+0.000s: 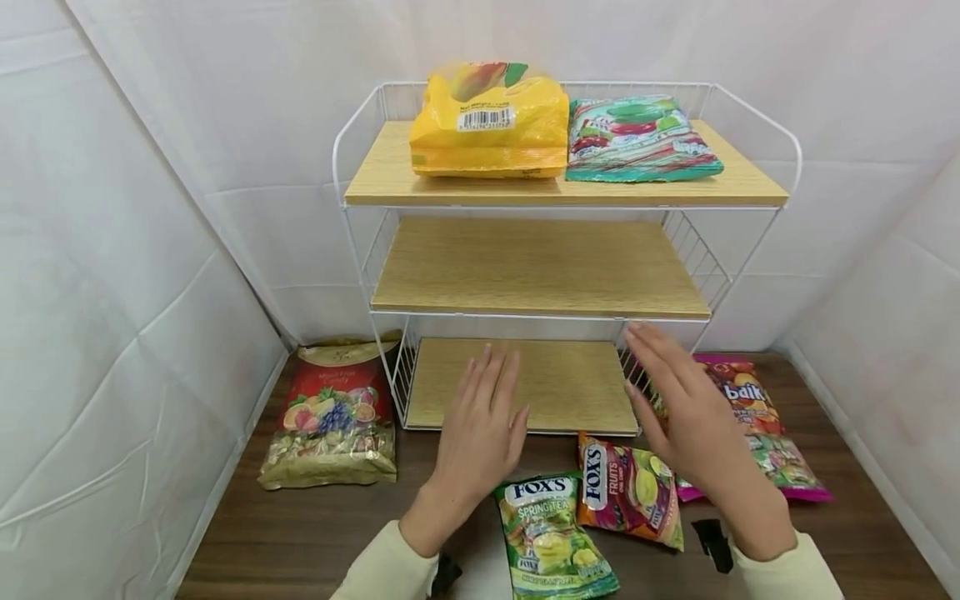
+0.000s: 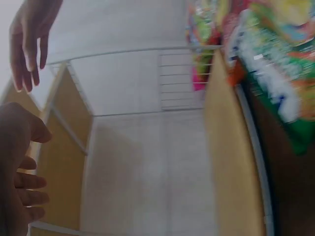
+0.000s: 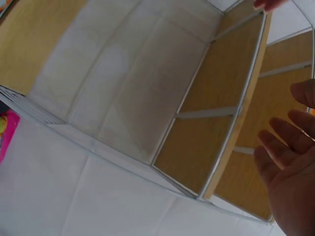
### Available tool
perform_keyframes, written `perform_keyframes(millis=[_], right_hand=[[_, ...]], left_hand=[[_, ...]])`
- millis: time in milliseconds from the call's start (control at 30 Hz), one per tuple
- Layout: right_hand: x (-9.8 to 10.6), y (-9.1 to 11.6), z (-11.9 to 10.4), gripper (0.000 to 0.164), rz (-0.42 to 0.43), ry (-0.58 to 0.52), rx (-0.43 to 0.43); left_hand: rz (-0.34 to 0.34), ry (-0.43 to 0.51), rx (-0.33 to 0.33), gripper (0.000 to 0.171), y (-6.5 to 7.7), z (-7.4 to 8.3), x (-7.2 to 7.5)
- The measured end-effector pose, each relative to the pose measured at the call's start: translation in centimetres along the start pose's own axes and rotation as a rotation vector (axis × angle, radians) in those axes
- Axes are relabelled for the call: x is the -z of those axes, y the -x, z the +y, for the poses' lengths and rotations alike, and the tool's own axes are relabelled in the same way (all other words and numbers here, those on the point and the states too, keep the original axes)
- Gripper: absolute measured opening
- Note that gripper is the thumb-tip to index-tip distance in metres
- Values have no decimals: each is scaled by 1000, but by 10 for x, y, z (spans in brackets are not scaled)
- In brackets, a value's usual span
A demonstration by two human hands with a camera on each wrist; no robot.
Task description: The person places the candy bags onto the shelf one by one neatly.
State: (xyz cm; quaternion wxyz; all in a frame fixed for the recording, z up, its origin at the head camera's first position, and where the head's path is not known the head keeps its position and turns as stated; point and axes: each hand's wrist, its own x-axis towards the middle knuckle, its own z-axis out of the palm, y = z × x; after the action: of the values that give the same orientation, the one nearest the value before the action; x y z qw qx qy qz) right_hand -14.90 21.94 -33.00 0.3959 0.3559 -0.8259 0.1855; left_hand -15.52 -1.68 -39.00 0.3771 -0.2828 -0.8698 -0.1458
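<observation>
My left hand point(image 1: 480, 429) is raised in front of the bottom shelf point(image 1: 570, 375), fingers extended and holding nothing. To its right my right hand point(image 1: 686, 412), also bare of anything, has its fingers stretched toward the rack's lower right side. Below and between the hands, a green Fox's Spring Tea candy bag point(image 1: 551, 537) lies on the table. Beside it a purple and orange Fox's Fruits bag point(image 1: 630, 492) lies close under the right hand. The right forearm partly covers a pink-edged candy bag point(image 1: 757, 417). In the right wrist view the fingers point(image 3: 290, 137) spread near the shelf boards.
The white wire rack has three wooden shelves, including a middle one point(image 1: 540, 267). A yellow bag point(image 1: 491, 133) and a teal candy bag point(image 1: 637, 142) sit on top. A red and gold candy bag point(image 1: 333, 417) lies left of the rack. White sheets point(image 1: 112, 292) enclose the table point(image 1: 247, 542).
</observation>
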Motion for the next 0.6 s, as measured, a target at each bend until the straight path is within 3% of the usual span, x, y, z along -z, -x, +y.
perform_keyframes(millis=[300,600], right_hand=[[-24,40,-6,47,-92,-45,-45],[-42,81,-19,44,-189,-73,-238]], left_hand=[[-147,86,138,59,52,4,-19],[-316,152,258,57,96,9,-28]])
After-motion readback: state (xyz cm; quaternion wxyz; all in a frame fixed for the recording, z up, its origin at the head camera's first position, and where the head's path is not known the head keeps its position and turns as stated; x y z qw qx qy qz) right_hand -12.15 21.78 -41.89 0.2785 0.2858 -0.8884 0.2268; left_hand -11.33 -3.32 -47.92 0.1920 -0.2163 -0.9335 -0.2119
